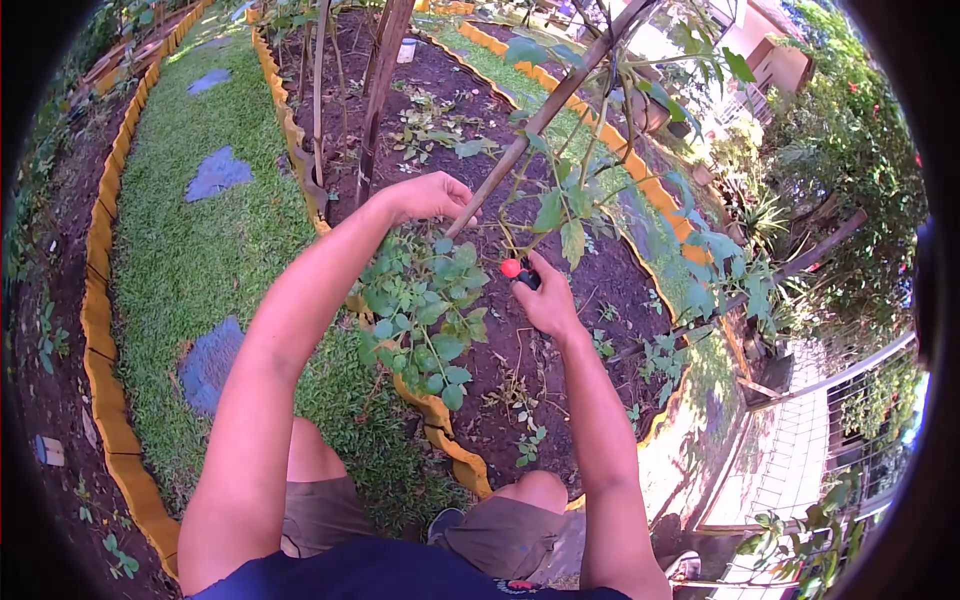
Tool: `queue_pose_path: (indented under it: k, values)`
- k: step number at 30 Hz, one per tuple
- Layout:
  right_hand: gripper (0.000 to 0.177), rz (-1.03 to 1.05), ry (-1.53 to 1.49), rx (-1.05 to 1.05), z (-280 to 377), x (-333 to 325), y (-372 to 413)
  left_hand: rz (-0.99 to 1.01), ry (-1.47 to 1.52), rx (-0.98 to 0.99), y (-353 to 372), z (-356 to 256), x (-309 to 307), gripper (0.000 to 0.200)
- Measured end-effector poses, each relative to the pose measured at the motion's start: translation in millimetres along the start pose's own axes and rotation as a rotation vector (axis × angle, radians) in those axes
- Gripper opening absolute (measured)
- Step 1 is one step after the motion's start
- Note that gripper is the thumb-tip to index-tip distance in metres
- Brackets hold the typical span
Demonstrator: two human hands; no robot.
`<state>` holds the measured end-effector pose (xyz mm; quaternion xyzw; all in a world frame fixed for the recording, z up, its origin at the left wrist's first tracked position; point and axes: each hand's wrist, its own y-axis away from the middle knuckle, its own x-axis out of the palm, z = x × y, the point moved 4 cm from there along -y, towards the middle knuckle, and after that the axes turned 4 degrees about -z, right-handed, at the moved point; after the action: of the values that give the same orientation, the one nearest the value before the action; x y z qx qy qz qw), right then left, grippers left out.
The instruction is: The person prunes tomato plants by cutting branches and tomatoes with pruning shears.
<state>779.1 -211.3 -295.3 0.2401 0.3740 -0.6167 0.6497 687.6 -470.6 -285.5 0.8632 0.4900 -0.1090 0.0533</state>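
My right hand (546, 298) is closed around a red-and-black hand tool (513, 269). The tool's red rounded end shows above my fingers, close to thin green stems (512, 238); its exact kind is hidden. My left hand (436, 197) reaches forward with curled fingers to a slanting wooden pole (515, 150). Its fingertips meet the lower part of that pole, and whatever they may pinch there is hidden. Below my left hand grows a leafy bush (430, 300). Larger leaves (565, 212) hang from a climbing plant above my right hand.
Yellow scalloped edging (455, 458) borders the dark soil bed (510, 350) before my knees. More wooden stakes (385, 90) stand farther back, near a white cup (407, 50). Grass with flat stepping stones (218, 173) runs along the left. A metal fence (870, 400) is at right.
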Motion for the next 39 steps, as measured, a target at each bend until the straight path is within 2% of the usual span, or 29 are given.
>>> queue_pose_path:
  k: [12, 15, 18, 19, 22, 23, 24, 26, 28, 30, 33, 35, 38, 39]
  values:
    - [0.069, -0.063, 0.034, 0.003, 5, -5, 6, 0.035, 0.021, 0.01, -9, 10, 0, 0.018]
    - [0.068, -0.008, 0.141, 0.069, 1, -10, 14, -0.561, -0.742, -0.126, -3, 4, -24, 0.021]
    - [0.068, -0.019, 0.177, 0.126, -19, -14, 24, -0.914, -0.951, 0.264, 4, 11, -19, 0.033]
    - [0.068, -0.008, 0.187, 0.146, -25, -16, 30, -0.744, -0.79, 0.16, 9, 4, -19, 0.04]
    - [0.069, -0.011, 0.12, 0.203, -48, -21, 54, -0.517, -0.559, 0.168, 26, -11, -26, 0.039]
    - [0.07, -0.029, 0.081, 0.224, -62, -21, 63, -0.451, -0.306, -0.021, 36, -11, -28, 0.036]
    - [0.07, -0.048, 0.04, 0.246, -73, -22, 74, -0.489, -0.299, 0.127, 44, -3, -34, 0.034]
    - [0.07, -0.064, -0.008, 0.313, -83, -30, 101, -0.472, -0.172, 0.131, 84, -13, -34, 0.033]
    - [0.07, -0.086, -0.051, 0.348, -99, -33, 125, -0.486, 0.109, 0.056, 125, -6, -31, 0.032]
    - [0.071, -0.087, -0.106, 0.385, -106, -33, 146, -0.498, 0.077, 0.006, 167, -10, -19, 0.029]
    - [0.071, -0.101, -0.18, 0.409, -121, -24, 161, -0.494, 0.03, -0.067, 214, 16, -14, 0.025]
    - [0.07, -0.136, -0.231, 0.376, -101, -25, 164, -0.528, -0.055, -0.111, 241, 29, -10, 0.022]
    - [0.065, -0.181, -0.365, 0.335, -85, -17, 158, -0.652, -0.038, -0.142, 272, 35, 3, 0.025]
    - [0.064, -0.189, -0.418, 0.324, -83, -12, 157, -0.664, -0.188, -0.119, 280, 37, 10, 0.033]
